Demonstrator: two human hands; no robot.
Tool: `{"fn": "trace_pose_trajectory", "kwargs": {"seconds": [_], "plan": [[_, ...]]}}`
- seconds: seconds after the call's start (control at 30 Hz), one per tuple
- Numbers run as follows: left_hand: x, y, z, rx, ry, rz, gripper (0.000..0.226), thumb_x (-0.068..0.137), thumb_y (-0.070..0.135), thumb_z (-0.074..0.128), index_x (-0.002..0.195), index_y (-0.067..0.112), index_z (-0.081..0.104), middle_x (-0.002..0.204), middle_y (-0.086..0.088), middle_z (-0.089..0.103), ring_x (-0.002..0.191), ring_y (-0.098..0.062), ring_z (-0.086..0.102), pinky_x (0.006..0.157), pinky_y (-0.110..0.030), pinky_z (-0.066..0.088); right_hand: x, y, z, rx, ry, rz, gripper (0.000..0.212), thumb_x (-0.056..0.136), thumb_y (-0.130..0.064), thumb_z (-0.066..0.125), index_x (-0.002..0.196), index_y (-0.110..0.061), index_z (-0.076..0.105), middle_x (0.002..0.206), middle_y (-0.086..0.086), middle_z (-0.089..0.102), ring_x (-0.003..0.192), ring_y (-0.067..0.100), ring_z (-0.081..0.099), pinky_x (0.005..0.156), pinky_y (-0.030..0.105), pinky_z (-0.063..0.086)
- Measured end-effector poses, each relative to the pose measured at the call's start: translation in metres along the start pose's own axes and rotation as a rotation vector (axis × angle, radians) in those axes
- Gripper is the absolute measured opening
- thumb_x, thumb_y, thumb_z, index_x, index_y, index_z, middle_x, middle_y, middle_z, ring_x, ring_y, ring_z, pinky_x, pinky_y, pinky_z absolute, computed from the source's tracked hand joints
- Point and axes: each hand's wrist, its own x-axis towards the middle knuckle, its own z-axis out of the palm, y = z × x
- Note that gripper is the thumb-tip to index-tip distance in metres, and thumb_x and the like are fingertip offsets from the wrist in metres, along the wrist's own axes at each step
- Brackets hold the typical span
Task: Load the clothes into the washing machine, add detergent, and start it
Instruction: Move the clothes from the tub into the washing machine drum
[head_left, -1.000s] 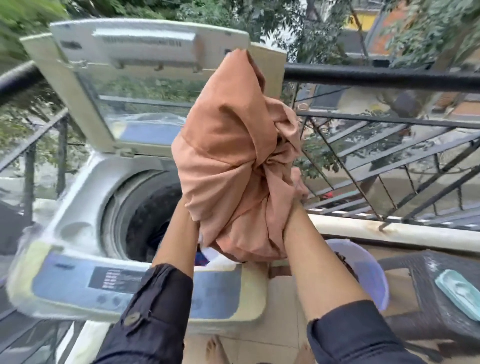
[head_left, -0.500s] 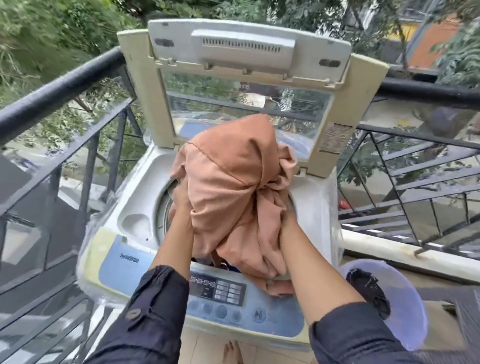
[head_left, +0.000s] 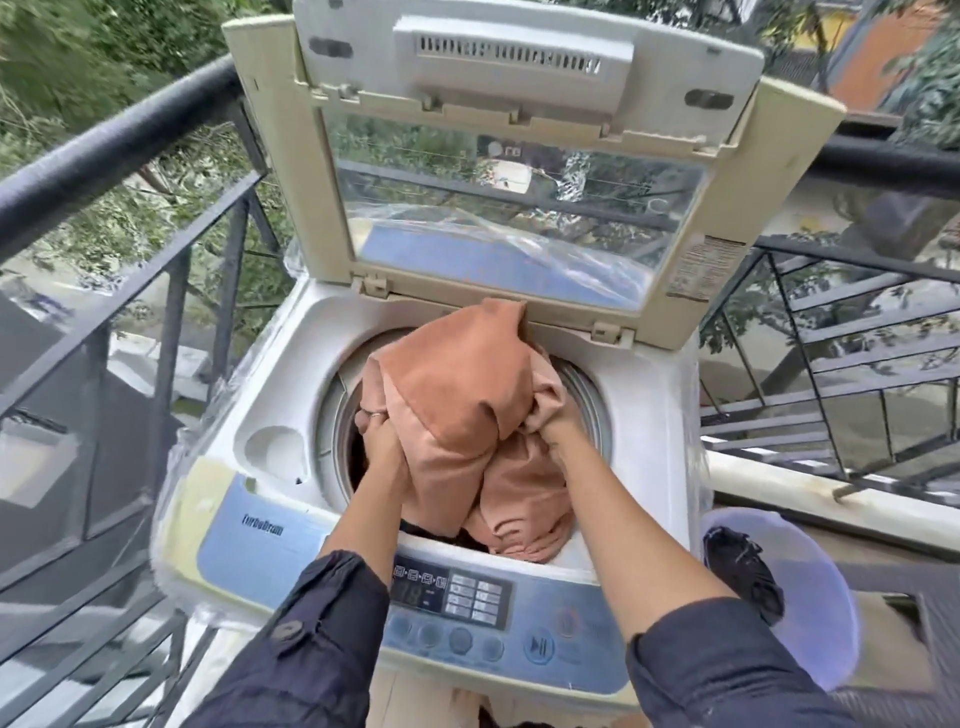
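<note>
Left hand (head_left: 382, 441): we have it clenched in the near-left fold of the orange garment (head_left: 457, 395).
Right hand (head_left: 553, 423): fist closed on the bunched right side.
Garment: held between both hands over the drum opening (head_left: 340, 415), lower folds spilling onto the front rim; long axis runs away from us, toward the raised lid (head_left: 519, 156).
Relation: drum lies straight below; hands about equally near.
Room: lid hinge crowds the far end; sides open.
Remaining: dark clothes wait in the basin (head_left: 810, 597), right.
</note>
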Motion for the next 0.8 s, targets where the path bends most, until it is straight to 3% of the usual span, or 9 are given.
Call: {"fn": "trace_pose_trajectory", "kwargs": {"seconds": [0.1, 0.17, 0.2, 0.23, 0.33, 0.43, 0.53, 0.7, 0.8], "plan": [[0.019, -0.012, 0.0, 0.006, 0.029, -0.009, 0.035, 0.09, 0.006, 0.048, 0.122, 0.009, 0.061, 0.117, -0.011, 0.065, 0.103, -0.025, 0.062, 0.089, -0.032, 0.051, 0.0, 0.008, 0.0, -0.084, 0.037, 0.042, 0.028, 0.08, 0.001, 0.058, 0.095, -0.022, 0.062, 0.094, 0.002, 0.064, 0.093, 0.022, 0.062, 0.083, 0.034, 0.053], [0.03, -0.018, 0.001, 0.066, 0.038, 0.001, 0.037, 0.087, 0.002, 0.048, 0.122, 0.001, 0.061, 0.094, 0.0, 0.072, 0.076, -0.011, 0.064, 0.076, -0.021, 0.052, 0.002, 0.014, 0.001, -0.105, 0.035, 0.07, 0.036, 0.077, 0.005, 0.057, 0.103, -0.018, 0.064, 0.101, 0.003, 0.065, 0.1, 0.02, 0.061, 0.095, 0.036, 0.05], [0.03, -0.017, 0.004, 0.096, 0.041, 0.023, 0.036, 0.087, 0.004, 0.051, 0.122, 0.0, 0.06, 0.089, 0.004, 0.072, 0.074, -0.007, 0.064, 0.075, -0.018, 0.052, 0.003, 0.015, 0.002, -0.116, 0.034, 0.073, 0.038, 0.077, 0.007, 0.054, 0.106, -0.014, 0.065, 0.104, 0.004, 0.067, 0.103, 0.02, 0.061, 0.099, 0.037, 0.048], [0.03, -0.017, 0.009, 0.105, 0.042, 0.035, 0.031, 0.087, 0.008, 0.053, 0.116, 0.006, 0.065, 0.097, 0.003, 0.073, 0.086, -0.01, 0.067, 0.086, -0.022, 0.052, 0.005, 0.017, 0.004, -0.13, 0.043, 0.073, 0.038, 0.077, 0.009, 0.052, 0.105, -0.013, 0.066, 0.106, 0.006, 0.068, 0.105, 0.02, 0.062, 0.101, 0.037, 0.047], [0.021, -0.013, 0.027, 0.121, 0.024, 0.069, 0.022, 0.086, 0.016, 0.056, 0.105, 0.022, 0.067, 0.116, -0.003, 0.068, 0.11, -0.022, 0.063, 0.104, -0.037, 0.045, 0.003, 0.017, 0.0, -0.167, 0.048, 0.054, 0.039, 0.078, 0.009, 0.048, 0.1, -0.014, 0.069, 0.106, 0.007, 0.07, 0.102, 0.019, 0.063, 0.096, 0.032, 0.049], [0.0, -0.01, 0.05, 0.137, 0.002, 0.129, 0.022, 0.087, 0.015, 0.051, 0.099, 0.026, 0.066, 0.108, 0.0, 0.07, 0.104, -0.02, 0.065, 0.102, -0.035, 0.046, 0.0, 0.013, -0.014, -0.141, 0.037, 0.019, 0.033, 0.081, 0.007, 0.052, 0.096, -0.016, 0.069, 0.096, 0.004, 0.07, 0.101, 0.018, 0.064, 0.094, 0.028, 0.049], [-0.019, -0.01, 0.076, 0.109, 0.019, 0.176, 0.025, 0.087, 0.011, 0.047, 0.09, 0.027, 0.066, 0.095, 0.002, 0.071, 0.101, -0.018, 0.066, 0.1, -0.035, 0.047, -0.005, 0.005, -0.034, -0.15, 0.031, -0.038, 0.029, 0.081, 0.006, 0.055, 0.099, -0.012, 0.069, 0.1, 0.009, 0.071, 0.095, 0.014, 0.064, 0.094, 0.025, 0.048], [-0.055, -0.022, 0.12, 0.136, -0.026, 0.297, 0.025, 0.088, 0.011, 0.045, 0.095, 0.021, 0.067, 0.097, -0.003, 0.072, 0.101, -0.022, 0.066, 0.098, -0.037, 0.048, -0.013, -0.005, -0.079, -0.088, 0.07, -0.125, 0.027, 0.077, 0.003, 0.061, 0.095, -0.014, 0.072, 0.089, 0.004, 0.071, 0.089, 0.013, 0.066, 0.097, 0.029, 0.049], [-0.081, -0.036, 0.147, 0.184, -0.066, 0.353, 0.02, 0.087, 0.016, 0.048, 0.096, 0.022, 0.066, 0.101, -0.004, 0.071, 0.099, -0.023, 0.066, 0.094, -0.036, 0.049, -0.02, -0.005, -0.117, -0.057, 0.095, -0.2, 0.021, 0.079, -0.002, 0.063, 0.089, -0.018, 0.071, 0.087, 0.003, 0.07, 0.084, 0.012, 0.068, 0.088, 0.029, 0.052]]}}
